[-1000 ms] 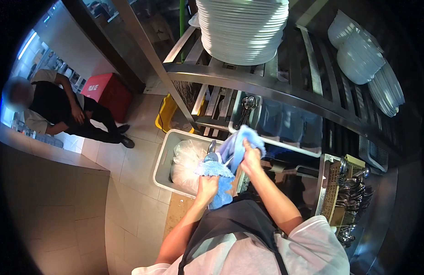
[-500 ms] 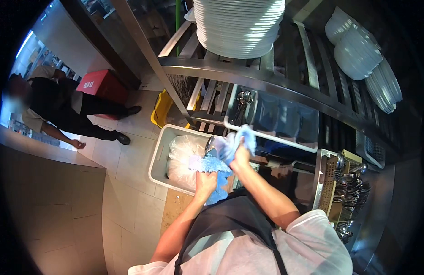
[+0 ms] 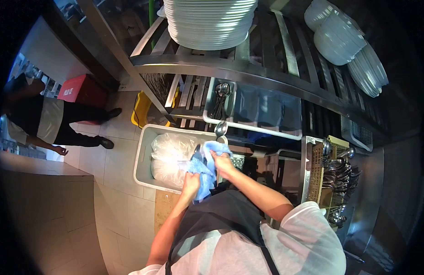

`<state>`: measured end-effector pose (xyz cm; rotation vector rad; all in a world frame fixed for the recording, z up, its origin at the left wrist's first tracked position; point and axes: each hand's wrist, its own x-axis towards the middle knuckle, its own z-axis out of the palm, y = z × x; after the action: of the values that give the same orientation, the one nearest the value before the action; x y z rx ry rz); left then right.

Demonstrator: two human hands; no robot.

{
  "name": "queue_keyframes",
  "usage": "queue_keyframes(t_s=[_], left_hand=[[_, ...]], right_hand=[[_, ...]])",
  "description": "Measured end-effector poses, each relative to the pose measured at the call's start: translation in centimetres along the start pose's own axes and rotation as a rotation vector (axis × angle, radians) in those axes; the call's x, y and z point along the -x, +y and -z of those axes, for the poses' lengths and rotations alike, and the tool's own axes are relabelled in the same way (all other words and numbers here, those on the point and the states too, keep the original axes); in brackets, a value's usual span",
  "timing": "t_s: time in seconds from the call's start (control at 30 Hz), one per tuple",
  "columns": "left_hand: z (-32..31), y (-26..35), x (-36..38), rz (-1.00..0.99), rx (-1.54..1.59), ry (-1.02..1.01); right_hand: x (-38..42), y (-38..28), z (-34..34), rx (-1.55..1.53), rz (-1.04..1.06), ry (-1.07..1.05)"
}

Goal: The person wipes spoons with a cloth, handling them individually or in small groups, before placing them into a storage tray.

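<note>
A blue cloth (image 3: 203, 176) is bunched between both hands. My left hand (image 3: 191, 182) is closed on its lower left part. Fingers of my right hand (image 3: 222, 164) are wrapped round its upper right part. A spoon (image 3: 220, 129) sticks up above the cloth by my right hand, its handle hidden by the cloth. Another dark metal piece shows at the cloth's upper left, too small to name. Just left of the hands is a grey bin (image 3: 143, 158) with a clear plastic bag (image 3: 168, 153) in it.
Behind the hands, a divided tray (image 3: 267, 130) holds spoons on a metal rack (image 3: 207, 66). Stacked white plates (image 3: 209, 23) stand above. Cutlery baskets (image 3: 316, 176) are at the right. A person (image 3: 47, 114) stands at the left near a red box (image 3: 81, 91) and a yellow bucket (image 3: 139, 110).
The view has shifted, so most things sit further left. My hands have come closer together with the cloth, and a spoon now shows clearly above it. The person's posture has changed slightly.
</note>
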<state>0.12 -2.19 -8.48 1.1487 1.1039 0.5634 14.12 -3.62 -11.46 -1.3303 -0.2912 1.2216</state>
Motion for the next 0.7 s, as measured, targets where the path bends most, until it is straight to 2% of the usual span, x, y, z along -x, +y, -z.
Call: queue_keyframes(t_s=[0.03,0.07,0.1,0.17,0.2,0.23,0.3,0.33,0.43,0.5,0.57,0.63,0.67,0.7], left_hand=[[0.0,0.1,0.7,0.015,0.034,-0.039],[0.0,0.2,1.5,-0.106,-0.021,-0.032],[0.4,-0.1,1.8,-0.108,-0.02,-0.024],[1.2,-0.9,2.3,-0.302,-0.225,-0.084],[1.9,-1.1,2.3,-0.275,-0.263,-0.174],[1.9,-1.4,2.2,-0.275,-0.261,-0.166],[1.9,-1.8,2.3,-0.043,-0.038,-0.112],[1.9,-1.6,2.4,-0.045,-0.042,-0.104],[2.2,-0.6,1.8,-0.047,0.014,0.052],[2.6,0.2,1.3,0.001,0.242,-0.037],[3.4,0.3,0.6,0.018,0.274,-0.044],[4.0,1.1,0.0,-0.09,0.056,-0.135],[4.1,1.0,-0.3,-0.078,0.077,-0.1],[4.0,1.7,-0.5,-0.077,0.072,-0.105]], right_hand=[[0.2,-1.8,0.8,0.0,-0.095,-0.025],[-0.6,-1.9,2.0,0.1,-0.057,-0.006],[-1.7,-1.9,3.0,0.2,-0.018,0.012],[-3.6,-3.3,4.5,0.179,-0.078,-0.016],[-5.1,-3.8,5.1,0.199,-0.076,-0.065],[-7.7,-3.7,6.1,0.124,-0.082,-0.121],[-8.9,-6.6,5.7,-0.023,-0.302,-0.101],[-9.2,-6.5,5.5,-0.089,-0.31,-0.192],[-7.4,-3.5,4.3,-0.089,-0.398,-0.33],[-3.7,-3.3,1.8,-0.094,-0.433,-0.324],[-1.8,-2.4,0.3,0.082,-0.351,-0.287],[-0.3,-2.7,-1.6,0.082,-0.357,-0.234],[-0.3,-2.2,-2.0,0.153,-0.214,-0.236],[-0.5,-2.0,-2.5,0.147,-0.212,-0.233]])
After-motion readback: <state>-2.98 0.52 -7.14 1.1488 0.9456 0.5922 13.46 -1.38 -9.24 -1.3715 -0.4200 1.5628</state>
